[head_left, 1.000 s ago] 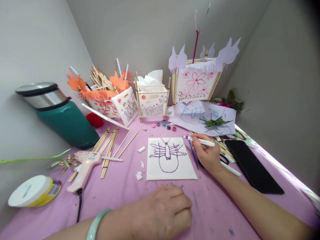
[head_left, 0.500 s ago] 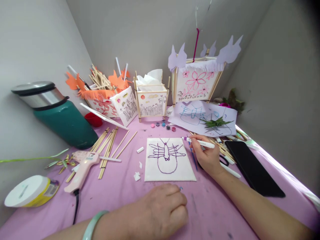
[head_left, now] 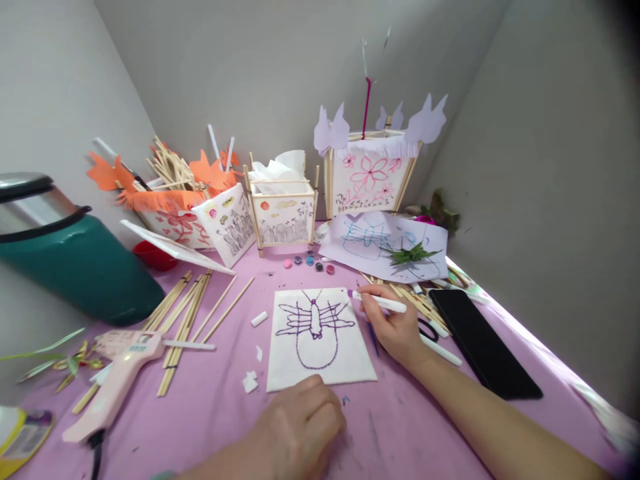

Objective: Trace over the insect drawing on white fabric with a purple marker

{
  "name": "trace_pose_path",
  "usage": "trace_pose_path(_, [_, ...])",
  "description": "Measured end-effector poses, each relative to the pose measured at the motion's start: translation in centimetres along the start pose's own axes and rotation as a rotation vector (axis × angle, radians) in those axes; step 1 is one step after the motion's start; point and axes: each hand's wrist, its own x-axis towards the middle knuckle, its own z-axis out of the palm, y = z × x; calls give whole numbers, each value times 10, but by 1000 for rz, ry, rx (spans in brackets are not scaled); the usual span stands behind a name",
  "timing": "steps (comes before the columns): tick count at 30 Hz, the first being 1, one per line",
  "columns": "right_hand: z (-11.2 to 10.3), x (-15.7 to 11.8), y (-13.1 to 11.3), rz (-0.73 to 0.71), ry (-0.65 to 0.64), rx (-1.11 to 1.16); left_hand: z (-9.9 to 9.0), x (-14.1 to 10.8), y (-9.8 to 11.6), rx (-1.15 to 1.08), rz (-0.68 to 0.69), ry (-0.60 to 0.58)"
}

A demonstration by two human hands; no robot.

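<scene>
My right hand [head_left: 393,327] grips a white marker [head_left: 383,303] with a purple tip, pointing left. The tip is at the upper right corner of a square white panel [head_left: 285,353], where a tiny dark mark shows. Purple lines on the panel form an insect with long wings and a rounded shape below it. My left hand [head_left: 300,427] lies knuckles up at the panel's lower edge, its fingers curled in a loose fist and the fingertips hidden.
Left of the panel are a pink glue gun [head_left: 120,380], wooden sticks [head_left: 185,327] and a teal tumbler [head_left: 75,267]. Decorated lantern boxes [head_left: 370,177] stand behind. A paper sketch [head_left: 425,247] lies under a green sprig [head_left: 410,255]. A black phone [head_left: 485,343] is at right.
The view has swung right and slightly up, so everything sits farther left and lower. A small mark now shows by the panel's upper right corner. My left hand touches the panel's lower edge.
</scene>
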Motion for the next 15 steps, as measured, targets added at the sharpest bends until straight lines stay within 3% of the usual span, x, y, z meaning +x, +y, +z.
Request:
trace_pose_path(3, [-1,1,-3,-10,-3,15,6,-1,-5,-45,42,118])
trace_pose_path(10, [-2,0,-3,10,-20,68,13,-10,-15,-87,20,76])
trace_pose_path(15, [-4,-3,-1,51,-21,62,4,-2,-14,-11,46,108])
